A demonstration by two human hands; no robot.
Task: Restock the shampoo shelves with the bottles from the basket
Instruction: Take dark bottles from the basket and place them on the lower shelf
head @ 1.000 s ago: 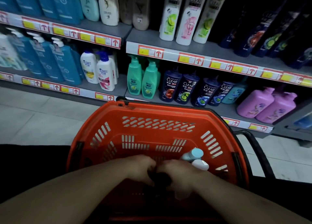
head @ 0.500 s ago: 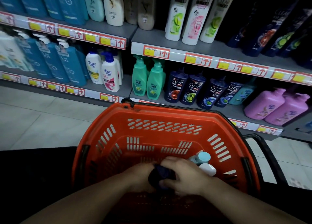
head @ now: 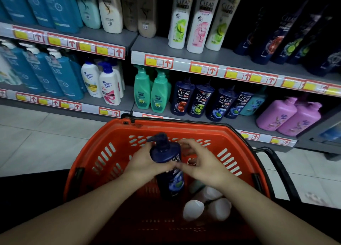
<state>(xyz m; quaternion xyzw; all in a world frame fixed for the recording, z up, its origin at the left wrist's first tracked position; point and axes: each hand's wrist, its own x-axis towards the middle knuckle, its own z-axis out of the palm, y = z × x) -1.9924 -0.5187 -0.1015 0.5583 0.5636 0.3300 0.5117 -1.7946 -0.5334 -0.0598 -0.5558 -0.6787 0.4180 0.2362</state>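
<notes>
Navy-blue pump bottle (head: 167, 152) of shampoo is held pump-end up over the orange basket (head: 184, 127), the person's left grip (head: 145, 161) wrapped round its body and the right grip (head: 201, 161) curled against its other side. Pale bottles (head: 193, 209) lie in the basket's right part, near a bottom shelf (head: 245, 123) lined with similar Clear bottles (head: 201, 100).

Left hand (head: 145, 164), right hand (head: 202, 162): curled
</notes>
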